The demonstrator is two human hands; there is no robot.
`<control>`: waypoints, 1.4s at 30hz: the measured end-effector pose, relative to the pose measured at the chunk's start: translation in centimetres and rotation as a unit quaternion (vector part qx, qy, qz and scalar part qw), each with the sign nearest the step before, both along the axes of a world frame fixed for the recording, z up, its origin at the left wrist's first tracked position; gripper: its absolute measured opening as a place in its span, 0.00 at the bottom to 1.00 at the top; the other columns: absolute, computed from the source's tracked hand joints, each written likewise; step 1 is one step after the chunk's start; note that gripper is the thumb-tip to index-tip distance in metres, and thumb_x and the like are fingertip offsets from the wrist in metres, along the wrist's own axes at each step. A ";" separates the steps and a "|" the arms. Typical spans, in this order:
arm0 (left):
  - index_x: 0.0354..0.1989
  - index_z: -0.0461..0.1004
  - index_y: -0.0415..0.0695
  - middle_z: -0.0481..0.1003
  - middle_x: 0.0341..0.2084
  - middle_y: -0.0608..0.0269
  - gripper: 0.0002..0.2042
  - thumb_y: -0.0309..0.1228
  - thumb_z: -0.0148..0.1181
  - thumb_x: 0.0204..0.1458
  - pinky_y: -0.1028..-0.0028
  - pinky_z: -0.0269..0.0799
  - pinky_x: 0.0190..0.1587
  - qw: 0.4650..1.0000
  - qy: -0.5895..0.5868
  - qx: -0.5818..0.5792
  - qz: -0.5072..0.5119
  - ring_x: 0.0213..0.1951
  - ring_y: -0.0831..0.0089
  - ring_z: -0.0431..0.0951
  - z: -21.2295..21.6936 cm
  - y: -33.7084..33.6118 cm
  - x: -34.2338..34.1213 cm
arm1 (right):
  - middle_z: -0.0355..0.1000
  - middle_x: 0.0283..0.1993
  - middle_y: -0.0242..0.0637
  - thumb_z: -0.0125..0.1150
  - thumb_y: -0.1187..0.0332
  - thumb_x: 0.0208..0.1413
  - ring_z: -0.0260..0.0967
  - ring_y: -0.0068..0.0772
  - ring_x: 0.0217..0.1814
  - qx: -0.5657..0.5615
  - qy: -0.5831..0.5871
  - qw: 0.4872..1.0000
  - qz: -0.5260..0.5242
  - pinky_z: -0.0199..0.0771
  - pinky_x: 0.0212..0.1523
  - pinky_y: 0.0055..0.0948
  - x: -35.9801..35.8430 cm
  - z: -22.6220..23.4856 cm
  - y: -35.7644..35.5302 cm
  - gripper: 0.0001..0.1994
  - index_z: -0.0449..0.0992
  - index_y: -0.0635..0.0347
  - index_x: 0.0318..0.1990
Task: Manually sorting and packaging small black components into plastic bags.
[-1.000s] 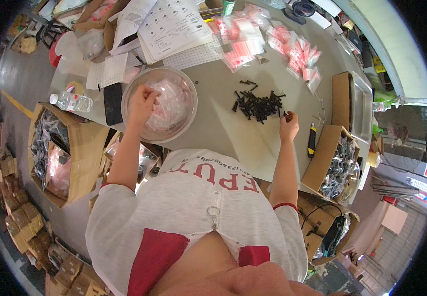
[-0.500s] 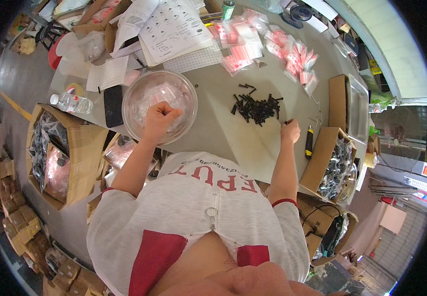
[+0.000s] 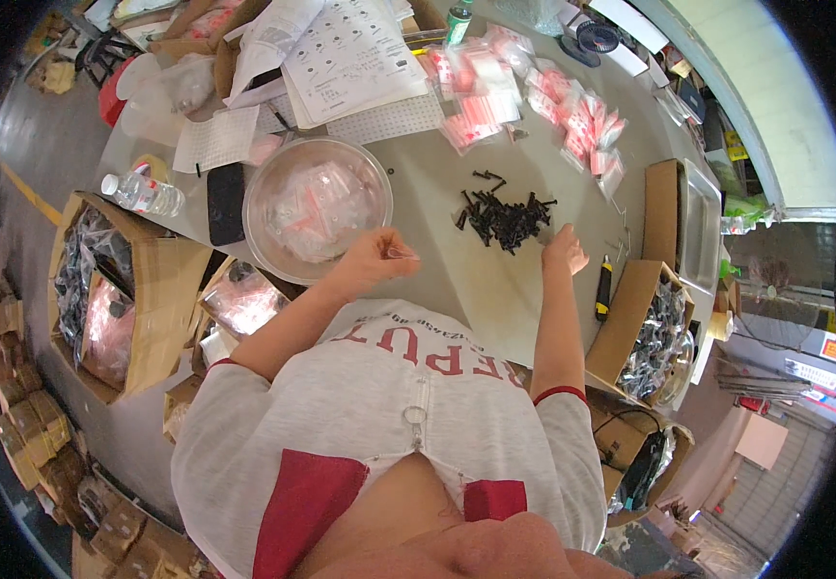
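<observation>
My left hand (image 3: 372, 265) is closed in a pinch just right of the steel bowl (image 3: 385, 188), with a small clear plastic bag (image 3: 402, 254) at its fingertips. Inside the bowl lie several small clear bags (image 3: 317, 207) with pink-red marks. My right hand (image 3: 563, 256) is at the near right edge of a loose pile of black screws (image 3: 505, 220). Its fingers are pressed together, and whatever they may hold is hidden.
Red-and-white zip bags (image 3: 582, 121) lie at the far right. Printed sheets (image 3: 350, 68) cover the back. A black phone (image 3: 226, 205) and bottle (image 3: 148, 196) stand left. A yellow-black cutter (image 3: 603, 289) lies beside the right carton (image 3: 619, 318). Another carton (image 3: 162, 299) stands at the left.
My left hand has come out from over the bowl to the right, now with a small clear bag in its fingers. My right hand stays near the screws, its fingertips slightly raised.
</observation>
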State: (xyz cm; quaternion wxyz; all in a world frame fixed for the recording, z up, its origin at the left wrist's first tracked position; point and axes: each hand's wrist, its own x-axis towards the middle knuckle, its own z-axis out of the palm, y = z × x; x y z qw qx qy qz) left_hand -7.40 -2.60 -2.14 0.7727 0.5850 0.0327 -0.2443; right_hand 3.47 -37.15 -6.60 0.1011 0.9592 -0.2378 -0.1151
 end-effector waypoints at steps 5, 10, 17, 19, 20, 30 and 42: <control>0.32 0.70 0.40 0.70 0.27 0.68 0.10 0.27 0.65 0.45 0.78 0.66 0.35 0.999 0.001 -0.010 -0.048 0.32 0.81 0.68 -0.9 -2.8 -0.3 | 0.74 0.45 0.40 0.55 0.67 0.53 0.73 0.42 0.48 0.030 0.057 0.998 0.025 0.69 0.44 0.41 -3.8 -0.8 -0.8 0.14 0.67 0.48 0.48; 0.33 0.70 0.39 0.69 0.25 0.69 0.14 0.31 0.68 0.41 0.79 0.64 0.33 0.980 -0.086 0.118 -0.138 0.30 0.82 0.66 -1.3 -4.0 -0.1 | 0.75 0.39 0.41 0.66 0.75 0.40 0.74 0.35 0.39 0.438 0.081 0.889 0.110 0.73 0.38 0.34 -8.9 1.8 2.6 0.23 0.65 0.55 0.47; 0.36 0.72 0.36 0.72 0.28 0.67 0.14 0.29 0.66 0.42 0.78 0.65 0.36 0.967 -0.087 0.103 -0.218 0.32 0.79 0.69 -0.2 -5.6 0.1 | 0.73 0.37 0.34 0.61 0.84 0.45 0.70 0.23 0.40 0.802 -0.155 0.566 0.113 0.71 0.39 0.23 -12.1 5.6 10.9 0.18 0.67 0.60 0.45; 0.38 0.72 0.36 0.73 0.29 0.66 0.14 0.28 0.65 0.43 0.78 0.66 0.37 0.978 -0.061 0.051 -0.190 0.33 0.79 0.70 -0.7 -5.8 0.0 | 0.73 0.39 0.34 0.63 0.82 0.44 0.71 0.26 0.41 0.757 -0.140 0.616 0.164 0.71 0.40 0.24 -12.5 5.4 11.2 0.16 0.72 0.62 0.42; 0.40 0.72 0.36 0.72 0.31 0.65 0.15 0.27 0.64 0.44 0.77 0.66 0.38 0.977 -0.081 0.049 -0.191 0.35 0.79 0.70 -1.0 -5.8 0.0 | 0.73 0.39 0.34 0.63 0.82 0.44 0.71 0.26 0.41 0.758 -0.139 0.615 0.166 0.71 0.40 0.24 -12.5 5.8 11.3 0.16 0.72 0.62 0.42; 0.42 0.67 0.39 0.68 0.32 0.69 0.13 0.31 0.60 0.52 0.79 0.64 0.40 0.975 -0.098 0.035 -0.196 0.35 0.81 0.66 -2.5 -5.6 0.1 | 0.72 0.44 0.42 0.62 0.70 0.48 0.72 0.40 0.41 0.525 -0.156 0.828 0.118 0.72 0.42 0.33 -8.8 3.3 7.0 0.13 0.74 0.62 0.42; 0.37 0.65 0.43 0.67 0.30 0.70 0.12 0.32 0.61 0.51 0.80 0.63 0.41 0.980 -0.110 0.003 -0.166 0.35 0.81 0.65 -2.6 -4.6 -0.1 | 0.68 0.47 0.38 0.61 0.69 0.46 0.64 0.44 0.51 0.163 -0.048 0.958 0.231 0.68 0.50 0.39 -6.7 -1.3 2.2 0.12 0.72 0.56 0.40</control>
